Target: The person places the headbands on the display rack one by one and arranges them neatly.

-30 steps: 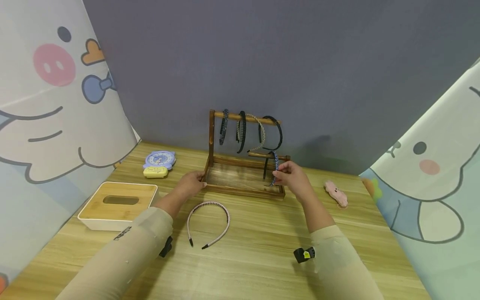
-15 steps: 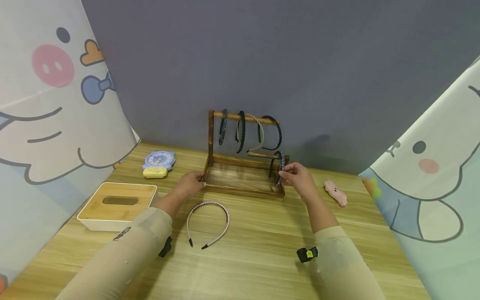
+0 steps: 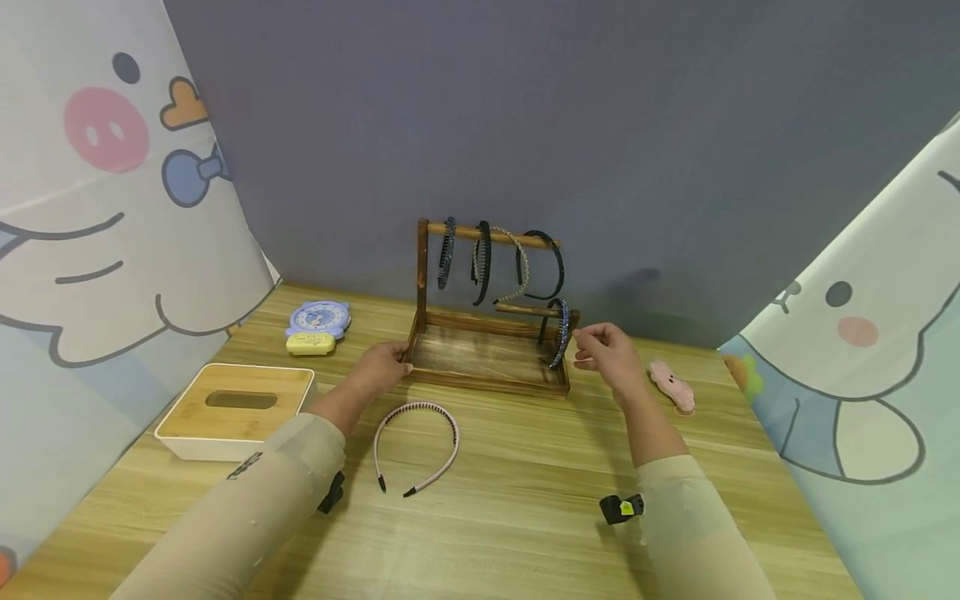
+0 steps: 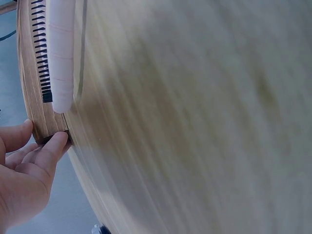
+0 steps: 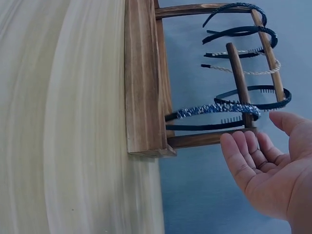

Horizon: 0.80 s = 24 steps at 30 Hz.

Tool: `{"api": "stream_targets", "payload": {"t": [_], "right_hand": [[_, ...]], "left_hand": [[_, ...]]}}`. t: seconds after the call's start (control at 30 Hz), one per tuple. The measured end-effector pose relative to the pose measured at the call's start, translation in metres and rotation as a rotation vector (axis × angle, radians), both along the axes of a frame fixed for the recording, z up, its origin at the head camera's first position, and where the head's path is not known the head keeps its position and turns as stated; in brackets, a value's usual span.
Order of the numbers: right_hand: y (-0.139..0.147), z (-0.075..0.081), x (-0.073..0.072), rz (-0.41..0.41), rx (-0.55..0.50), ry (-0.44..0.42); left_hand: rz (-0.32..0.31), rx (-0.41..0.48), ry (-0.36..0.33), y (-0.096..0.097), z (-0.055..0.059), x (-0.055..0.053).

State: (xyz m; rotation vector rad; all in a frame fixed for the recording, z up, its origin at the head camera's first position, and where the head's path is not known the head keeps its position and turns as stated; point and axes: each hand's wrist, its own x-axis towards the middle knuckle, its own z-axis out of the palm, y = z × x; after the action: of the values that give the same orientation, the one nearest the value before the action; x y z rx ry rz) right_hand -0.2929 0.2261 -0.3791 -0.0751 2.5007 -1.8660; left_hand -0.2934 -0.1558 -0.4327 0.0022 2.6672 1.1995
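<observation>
My left hand (image 3: 381, 368) holds the left front corner of a dark wooden headband rack (image 3: 487, 383); in the left wrist view thumb and fingers lie either side of its edge. A blue glittery headband (image 3: 564, 333) hangs over the rack's short lower bar, near its right post. Just right of it, my right hand (image 3: 611, 357) is apart from the headband and holds nothing. Its fingers (image 5: 239, 161) are loosely bent in the right wrist view. Several headbands hang on the upper bar, among them a black one (image 3: 486, 262) and a braided beige one (image 3: 525, 271).
A pink toothed headband (image 3: 456, 437) lies on the table before the rack. To the left stand a tissue box (image 3: 183, 425) with a wooden lid, a yellow case (image 3: 311, 343) and a blue clock-like item (image 3: 320, 317). A pink plush-like item (image 3: 671, 386) lies at right.
The blue glittery headband has slid right along the lower bar in my right hand. My right hand has let go of it and drawn off to the right. My left hand stays put.
</observation>
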Motion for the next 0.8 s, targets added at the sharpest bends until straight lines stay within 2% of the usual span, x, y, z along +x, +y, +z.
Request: {"api": "stream_targets", "payload": {"t": [0.27,0.4,0.57,0.8], "right_hand": [[0.001,0.011,0.007,-0.038,0.012,0.039],[-0.007,0.019,0.015,-0.020,0.012,0.073],[-0.023,0.028,0.025,0.064,0.012,0.119],[-0.046,0.028,0.033,0.186,0.033,0.101]], "left_hand": [[0.003,0.001,0.002,0.000,-0.001,-0.001],[0.003,0.007,0.007,0.000,-0.002,-0.001],[0.008,0.022,0.006,-0.001,-0.003,-0.002],[0.006,0.025,0.001,-0.001,-0.002,-0.002]]}}
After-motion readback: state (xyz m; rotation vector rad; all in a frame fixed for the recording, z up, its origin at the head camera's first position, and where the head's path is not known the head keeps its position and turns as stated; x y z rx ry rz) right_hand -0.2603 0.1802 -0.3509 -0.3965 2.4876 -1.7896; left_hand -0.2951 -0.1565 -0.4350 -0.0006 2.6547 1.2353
